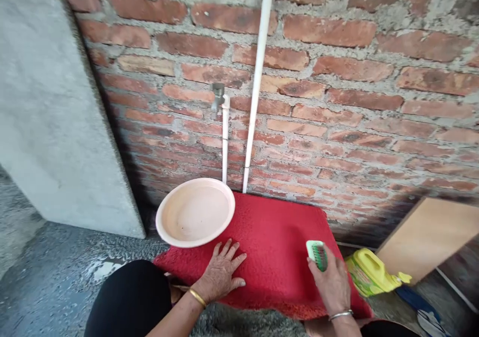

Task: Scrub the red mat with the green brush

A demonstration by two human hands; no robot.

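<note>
A red mat (269, 237) with a plush surface lies spread over a low support, its edges hanging down. My left hand (220, 272) rests on its near left part, fingers spread, palm down. In my right hand (331, 279) is a small scrub brush (317, 255) with a pale green back and green bristles, held on its side just over the mat's right part. Whether the bristles touch the cloth I cannot tell. A pale pink basin (196, 212) stands on the mat's far left corner, just beyond my left hand, with a shallow layer that looks like water.
Behind the mat rises a brick wall (337, 97) with a tap (217, 95) and white pipes (258, 72). A grey slab (63, 107) leans at left above wet floor. At right are a yellow jug (370, 272), a wooden board (430, 237) and slippers (422, 309).
</note>
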